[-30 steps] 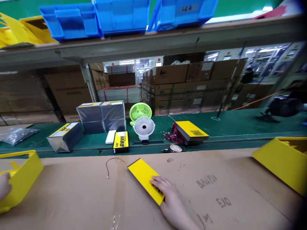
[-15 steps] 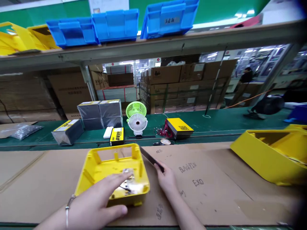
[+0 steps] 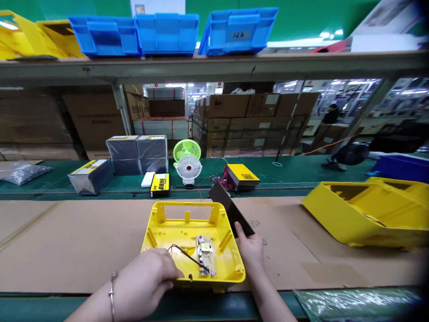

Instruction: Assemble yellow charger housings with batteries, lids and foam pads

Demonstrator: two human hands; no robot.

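A yellow open housing (image 3: 167,230) lies on the cardboard sheet (image 3: 100,241), its hollow side up. Inside it are a circuit board (image 3: 205,255) and a black cable (image 3: 187,255). My left hand (image 3: 154,277) is closed over the housing's near left edge, its fingertips partly hidden behind the wall. A thin dark panel (image 3: 231,210) is tilted beside the housing's right wall, gripped at its near edge by my right hand (image 3: 250,248).
More yellow housings (image 3: 335,214) lie at the right. Behind the cardboard stand a white fan (image 3: 188,168), a stack with a yellow top (image 3: 243,172), a small yellow-black box (image 3: 160,184) and wrapped boxes (image 3: 152,154). Blue bins (image 3: 167,33) line the shelf above.
The yellow housing has shifted right and turned squarer to the view. My left hand has moved from over its inside to its near edge. The dark panel now shows its broad face.
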